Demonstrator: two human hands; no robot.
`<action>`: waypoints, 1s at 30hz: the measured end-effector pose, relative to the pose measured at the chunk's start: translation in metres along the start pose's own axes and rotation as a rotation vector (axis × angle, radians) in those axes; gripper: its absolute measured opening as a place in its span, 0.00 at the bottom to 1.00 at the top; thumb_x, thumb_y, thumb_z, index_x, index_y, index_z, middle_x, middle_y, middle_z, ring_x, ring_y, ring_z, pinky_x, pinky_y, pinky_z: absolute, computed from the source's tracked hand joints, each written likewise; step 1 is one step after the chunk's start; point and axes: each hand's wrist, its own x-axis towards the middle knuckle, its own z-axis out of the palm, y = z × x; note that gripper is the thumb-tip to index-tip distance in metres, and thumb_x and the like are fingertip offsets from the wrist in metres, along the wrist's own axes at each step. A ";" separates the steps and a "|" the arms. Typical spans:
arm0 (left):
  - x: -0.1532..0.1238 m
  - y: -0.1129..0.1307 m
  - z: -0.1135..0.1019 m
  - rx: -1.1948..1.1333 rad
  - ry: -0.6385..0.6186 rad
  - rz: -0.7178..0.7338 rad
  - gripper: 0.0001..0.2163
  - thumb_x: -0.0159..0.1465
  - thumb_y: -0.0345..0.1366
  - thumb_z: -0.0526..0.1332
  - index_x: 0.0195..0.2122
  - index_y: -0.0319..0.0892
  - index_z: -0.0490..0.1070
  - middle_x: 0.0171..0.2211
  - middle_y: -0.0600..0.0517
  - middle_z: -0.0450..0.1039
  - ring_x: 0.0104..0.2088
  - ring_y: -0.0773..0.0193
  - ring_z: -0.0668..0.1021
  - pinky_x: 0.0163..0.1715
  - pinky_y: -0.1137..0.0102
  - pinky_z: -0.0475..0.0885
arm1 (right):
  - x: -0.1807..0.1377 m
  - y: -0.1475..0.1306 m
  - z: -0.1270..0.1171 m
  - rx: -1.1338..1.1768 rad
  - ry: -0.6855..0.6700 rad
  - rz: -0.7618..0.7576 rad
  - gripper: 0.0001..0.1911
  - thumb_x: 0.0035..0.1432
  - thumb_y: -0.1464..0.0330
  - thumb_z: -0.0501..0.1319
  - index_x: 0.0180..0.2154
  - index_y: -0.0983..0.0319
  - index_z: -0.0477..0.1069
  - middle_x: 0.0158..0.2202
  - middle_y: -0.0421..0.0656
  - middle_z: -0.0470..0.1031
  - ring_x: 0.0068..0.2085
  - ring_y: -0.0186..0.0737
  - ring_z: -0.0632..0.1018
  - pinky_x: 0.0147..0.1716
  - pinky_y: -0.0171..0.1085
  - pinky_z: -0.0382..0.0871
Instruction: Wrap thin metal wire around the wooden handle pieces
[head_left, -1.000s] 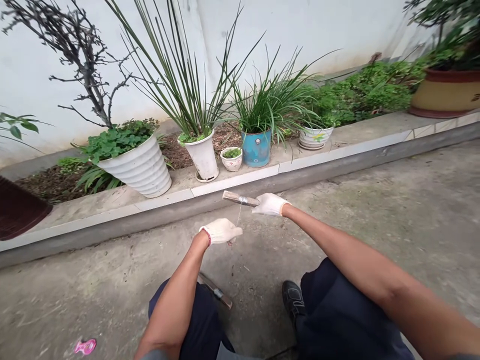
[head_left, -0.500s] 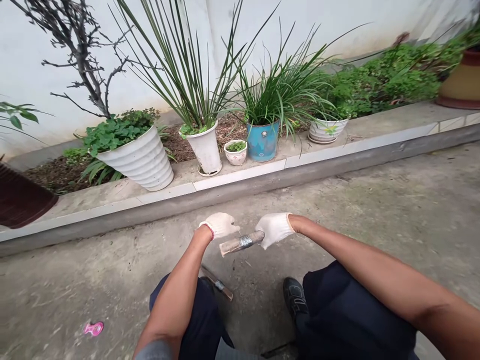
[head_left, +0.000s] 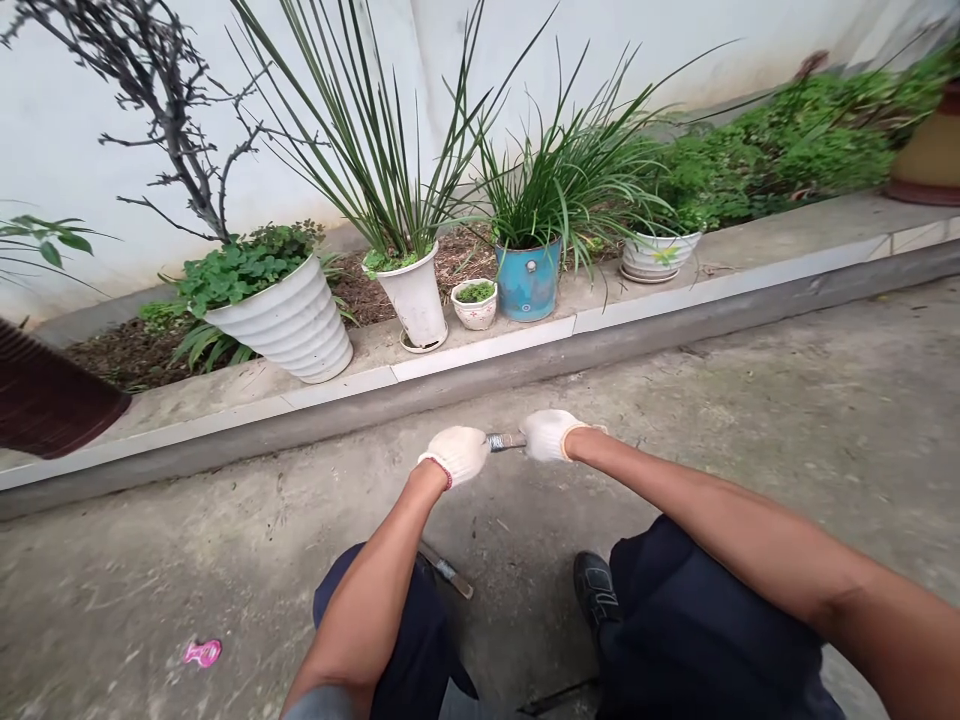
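Both my hands wear white knit gloves and meet in front of my knees above the concrete ground. A short wooden stick wound with thin silver wire (head_left: 505,441) lies between them. My left hand (head_left: 458,453) is closed over its left end. My right hand (head_left: 548,434) is closed over its right end. Only the wire-wrapped middle of the stick shows between the gloves. A second stick with a metal band (head_left: 446,571) lies on the ground beside my left knee.
A raised concrete ledge (head_left: 480,355) runs across ahead, carrying a ribbed white pot (head_left: 289,325), a tall white pot (head_left: 415,300), a small bowl pot (head_left: 475,305), a blue pot (head_left: 528,281) and a low white pot (head_left: 658,256). A pink scrap (head_left: 202,653) lies on the ground at left.
The stick came down from ledge height toward my knees. My left hand let go of the loose wire tail and closed over the stick's left end, so both hands now hold it.
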 end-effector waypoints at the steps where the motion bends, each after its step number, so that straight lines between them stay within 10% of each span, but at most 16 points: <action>1: 0.000 0.000 -0.001 -0.012 0.032 -0.031 0.20 0.70 0.42 0.47 0.42 0.40 0.78 0.39 0.38 0.80 0.39 0.52 0.81 0.37 0.65 0.70 | 0.000 0.001 -0.001 0.008 0.039 0.025 0.15 0.50 0.67 0.61 0.39 0.66 0.80 0.37 0.60 0.80 0.38 0.54 0.81 0.36 0.44 0.70; 18: -0.008 0.005 -0.028 -0.399 0.168 -0.041 0.16 0.71 0.40 0.48 0.33 0.43 0.74 0.29 0.53 0.79 0.33 0.62 0.78 0.33 0.71 0.63 | -0.005 0.022 -0.032 0.193 0.288 0.195 0.25 0.58 0.48 0.56 0.44 0.58 0.76 0.41 0.51 0.80 0.41 0.49 0.79 0.37 0.37 0.65; 25: -0.007 -0.010 -0.030 -0.353 0.168 0.042 0.16 0.69 0.40 0.51 0.31 0.42 0.75 0.30 0.51 0.78 0.33 0.62 0.77 0.37 0.71 0.66 | -0.023 0.017 -0.035 0.391 0.283 -0.197 0.23 0.54 0.48 0.60 0.32 0.64 0.72 0.27 0.41 0.74 0.31 0.37 0.73 0.28 0.31 0.57; 30: -0.006 -0.016 -0.025 -0.478 0.160 0.141 0.12 0.65 0.39 0.56 0.38 0.39 0.77 0.35 0.49 0.79 0.34 0.61 0.77 0.38 0.71 0.69 | -0.050 0.010 -0.038 0.675 0.020 -0.307 0.21 0.48 0.50 0.65 0.30 0.61 0.69 0.23 0.37 0.70 0.24 0.32 0.71 0.23 0.30 0.59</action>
